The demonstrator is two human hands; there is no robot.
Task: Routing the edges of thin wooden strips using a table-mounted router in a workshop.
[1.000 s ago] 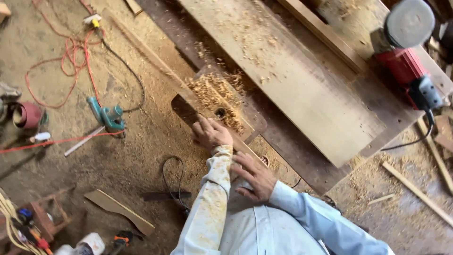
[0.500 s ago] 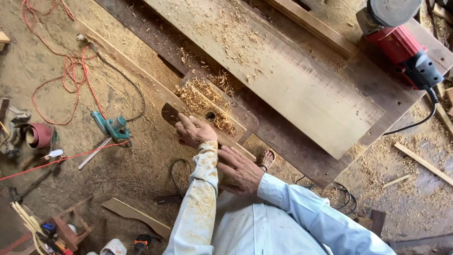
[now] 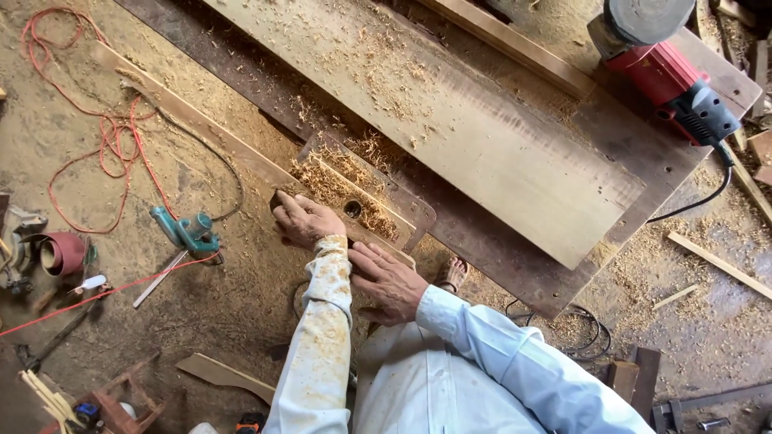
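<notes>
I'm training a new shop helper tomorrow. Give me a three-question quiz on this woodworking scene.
1. True or false: the left hand rests on the end of a wooden piece covered in shavings.
2. Which colour is the power tool on the far end of the bench? A) blue B) red C) yellow
3. What does the right hand touch?

Key
1. True.
2. B.
3. The left sleeve, dusted with sawdust, near the wrist.

The left hand (image 3: 304, 220) rests on the narrow board (image 3: 354, 210). Behind it lies the wide plank (image 3: 482, 137), the power tool (image 3: 667, 76) at its right
</notes>
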